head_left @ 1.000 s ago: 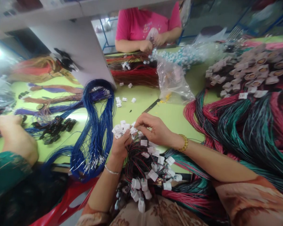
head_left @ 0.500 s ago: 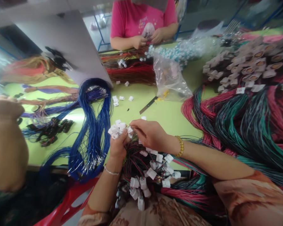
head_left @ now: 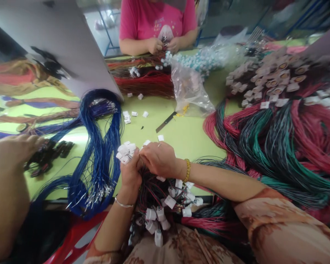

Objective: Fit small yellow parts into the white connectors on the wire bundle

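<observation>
My left hand [head_left: 131,172] is closed round a clump of white connectors [head_left: 125,151], which stick out above its thumb. Close against it, my right hand [head_left: 161,159] has its fingers curled and pinched at the left thumb; what lies between them is too hidden to make out. Beneath both hands hangs a bundle of dark and red wires [head_left: 151,189] that ends in many white connectors [head_left: 158,216] over my lap. A few loose white connectors [head_left: 160,138] lie just beyond the right hand.
A dark blade [head_left: 165,122] lies on the green table [head_left: 137,130] near a clear plastic bag [head_left: 191,90]. Blue wires [head_left: 99,154] are at left, red, black and green wires [head_left: 253,139] at right. A co-worker's hand [head_left: 24,146] reaches black connectors [head_left: 51,156]; another person [head_left: 156,27] sits opposite.
My right hand has moved in against the left thumb and its fingers have curled. The neighbour's hand at left has reached over the black connectors. The camera view has shifted slightly right.
</observation>
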Available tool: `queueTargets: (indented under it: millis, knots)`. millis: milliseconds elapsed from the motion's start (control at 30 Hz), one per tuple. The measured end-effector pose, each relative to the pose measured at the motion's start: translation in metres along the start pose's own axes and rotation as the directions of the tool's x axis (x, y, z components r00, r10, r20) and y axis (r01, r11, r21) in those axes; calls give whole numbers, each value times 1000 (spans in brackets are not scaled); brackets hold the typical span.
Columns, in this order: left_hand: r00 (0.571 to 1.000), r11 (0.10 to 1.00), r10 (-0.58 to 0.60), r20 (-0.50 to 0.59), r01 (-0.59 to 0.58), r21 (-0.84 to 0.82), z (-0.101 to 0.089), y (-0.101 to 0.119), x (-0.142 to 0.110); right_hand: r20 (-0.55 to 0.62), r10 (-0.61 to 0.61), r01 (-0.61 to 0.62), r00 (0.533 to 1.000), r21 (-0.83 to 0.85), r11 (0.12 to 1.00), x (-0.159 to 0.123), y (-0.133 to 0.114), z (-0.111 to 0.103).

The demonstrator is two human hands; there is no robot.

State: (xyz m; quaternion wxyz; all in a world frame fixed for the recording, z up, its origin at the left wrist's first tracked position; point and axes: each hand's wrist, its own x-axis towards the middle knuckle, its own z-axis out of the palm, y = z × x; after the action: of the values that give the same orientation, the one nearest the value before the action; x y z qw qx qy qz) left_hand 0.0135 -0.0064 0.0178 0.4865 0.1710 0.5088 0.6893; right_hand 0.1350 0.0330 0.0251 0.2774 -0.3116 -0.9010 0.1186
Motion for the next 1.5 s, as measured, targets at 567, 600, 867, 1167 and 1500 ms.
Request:
queueTargets:
  millis: [567, 600, 867, 1167, 1500]
  knots:
    - [987, 987, 43, 156, -66, 148, -10, 1, -6, -61, 577, -580, 814, -40, 814, 9, 183, -12]
    - [989, 991, 16, 146, -35, 130, -10, 1, -5, -61, 577, -580, 815, -63, 812, 9, 182, -10]
    - [977, 995, -91, 193, 82, 53, -8, 7, -1, -88, 572, -554, 816, 169, 816, 11, 177, -16]
    - [976, 992, -124, 181, 115, 58, -9, 5, -3, 250, 678, -520, 692, 824, 226, 19, 144, -15]
    - [949, 988, -129, 287, 99, 118, -6, 11, -11, 133, 418, -435, 899, 386, 814, 39, 131, -8]
